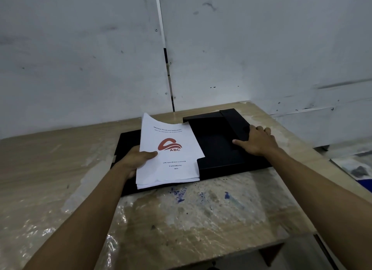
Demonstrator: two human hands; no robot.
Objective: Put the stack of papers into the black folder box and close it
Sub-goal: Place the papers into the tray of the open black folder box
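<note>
The black folder box lies opened flat on the wooden table, its inner flaps spread out. A stack of white papers with a red ABC logo on the top page is held over the folder's left half, its far edge curling up. My left hand grips the stack at its left edge, thumb on top. My right hand rests palm down on the folder's right flap, fingers spread, pressing it flat.
The table is covered in wrinkled clear plastic with blue ink smears near the front. A grey panelled wall stands right behind it. The table's right edge drops off to a floor with blue and dark items.
</note>
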